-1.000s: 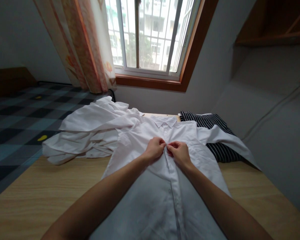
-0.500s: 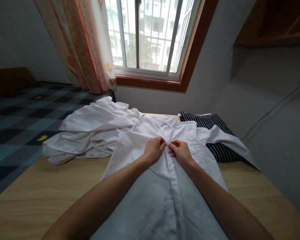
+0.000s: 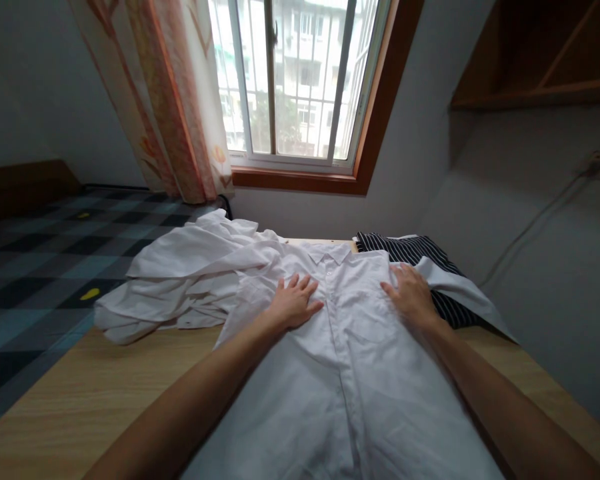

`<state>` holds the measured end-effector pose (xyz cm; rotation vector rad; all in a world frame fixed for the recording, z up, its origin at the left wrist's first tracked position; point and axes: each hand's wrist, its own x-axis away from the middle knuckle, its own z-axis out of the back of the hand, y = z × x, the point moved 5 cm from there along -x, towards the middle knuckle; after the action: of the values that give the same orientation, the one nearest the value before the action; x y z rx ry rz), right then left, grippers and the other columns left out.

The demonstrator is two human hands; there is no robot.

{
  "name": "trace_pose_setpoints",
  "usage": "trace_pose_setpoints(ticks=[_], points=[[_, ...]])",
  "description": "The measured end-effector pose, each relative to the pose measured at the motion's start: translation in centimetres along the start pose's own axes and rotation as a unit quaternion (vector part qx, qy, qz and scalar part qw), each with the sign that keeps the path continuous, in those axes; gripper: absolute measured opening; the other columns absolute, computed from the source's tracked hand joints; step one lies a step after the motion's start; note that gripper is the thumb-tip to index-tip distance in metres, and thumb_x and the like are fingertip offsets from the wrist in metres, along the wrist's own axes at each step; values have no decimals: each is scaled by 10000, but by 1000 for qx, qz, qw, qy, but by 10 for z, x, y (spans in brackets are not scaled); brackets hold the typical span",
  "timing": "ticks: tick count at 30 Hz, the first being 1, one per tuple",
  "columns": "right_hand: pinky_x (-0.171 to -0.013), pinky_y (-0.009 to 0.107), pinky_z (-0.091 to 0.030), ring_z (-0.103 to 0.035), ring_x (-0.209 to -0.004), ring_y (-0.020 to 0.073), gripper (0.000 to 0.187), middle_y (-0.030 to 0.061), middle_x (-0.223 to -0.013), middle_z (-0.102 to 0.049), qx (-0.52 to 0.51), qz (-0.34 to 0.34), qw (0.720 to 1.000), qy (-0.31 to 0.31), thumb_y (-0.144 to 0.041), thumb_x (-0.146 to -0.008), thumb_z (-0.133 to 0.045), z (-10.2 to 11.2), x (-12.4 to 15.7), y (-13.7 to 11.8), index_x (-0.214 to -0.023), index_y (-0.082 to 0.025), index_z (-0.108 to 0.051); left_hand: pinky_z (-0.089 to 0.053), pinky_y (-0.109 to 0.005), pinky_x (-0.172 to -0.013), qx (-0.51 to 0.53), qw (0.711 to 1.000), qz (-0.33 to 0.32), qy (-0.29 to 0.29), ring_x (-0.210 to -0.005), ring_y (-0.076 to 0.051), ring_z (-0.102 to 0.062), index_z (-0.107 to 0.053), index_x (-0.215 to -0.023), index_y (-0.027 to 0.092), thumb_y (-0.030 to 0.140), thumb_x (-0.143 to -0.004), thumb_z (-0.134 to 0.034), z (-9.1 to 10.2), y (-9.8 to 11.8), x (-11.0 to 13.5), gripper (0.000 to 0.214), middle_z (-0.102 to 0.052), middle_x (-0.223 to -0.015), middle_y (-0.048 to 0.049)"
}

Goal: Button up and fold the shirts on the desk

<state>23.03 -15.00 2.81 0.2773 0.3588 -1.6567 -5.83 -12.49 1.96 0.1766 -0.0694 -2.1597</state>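
Observation:
A white button-up shirt [image 3: 345, 353] lies face up on the wooden table [image 3: 95, 393], collar toward the window. My left hand [image 3: 294, 301] rests flat on its left chest with fingers spread. My right hand [image 3: 411, 295] lies flat and open on the right shoulder area, near the sleeve. Neither hand holds anything. The button placket runs down the middle between my hands.
A heap of white garments [image 3: 180, 277] sits to the left of the shirt. A black-and-white striped garment [image 3: 420, 257] lies at the back right under the sleeve. A checked bed cover [image 3: 35, 267] is on the left, a window [image 3: 290, 80] and curtain [image 3: 175, 100] behind.
Both hands let go of the placket, where they were pinched together at a button, and moved apart to lie flat on the shirt's chest. The view tilted down slightly.

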Motion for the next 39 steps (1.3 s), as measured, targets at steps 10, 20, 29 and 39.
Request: trace_pose_setpoints(ticks=[10,20,29,39], points=[[-1036,472,-333,-497,-1263,347,746,188,-1377,-544,-39,-100,990,-95,-598,-842,-509,-18,-69,63,-1413,-121,-452,-360,-466,-943,-160,954,218,133,-1130,-352,-511,-665,-1111,157,457,-859,-554,120,-118,-22,407,-638,-1175,-160],[-725,324,-411,-646,-911,280,358,143,-1027,-721,-57,-135,989,18,-391,-880,-460,13,-101,64,-1029,-181,-709,-407,-300,-772,-51,941,281,182,-900,-223,-607,-639,-1070,189,347,-954,-375,144,-173,-20,329,-697,-1003,-104],[-861,443,-398,-593,-1038,335,333,203,-1102,-654,3,-190,981,42,-304,-914,-450,8,-108,61,-1137,-132,-628,-400,-412,-817,-137,933,305,132,-957,-332,-581,-613,-1112,136,353,-948,-382,135,-187,-38,356,-654,-1028,-189],[-979,394,-423,-542,-1104,261,302,123,-1157,-610,-158,202,967,-12,-344,-905,-540,40,20,-73,-1147,-191,-633,-389,-402,-947,-65,990,-114,52,-1068,-271,-546,-646,-1068,181,379,-932,-494,90,-11,16,284,-639,-1109,-120]])
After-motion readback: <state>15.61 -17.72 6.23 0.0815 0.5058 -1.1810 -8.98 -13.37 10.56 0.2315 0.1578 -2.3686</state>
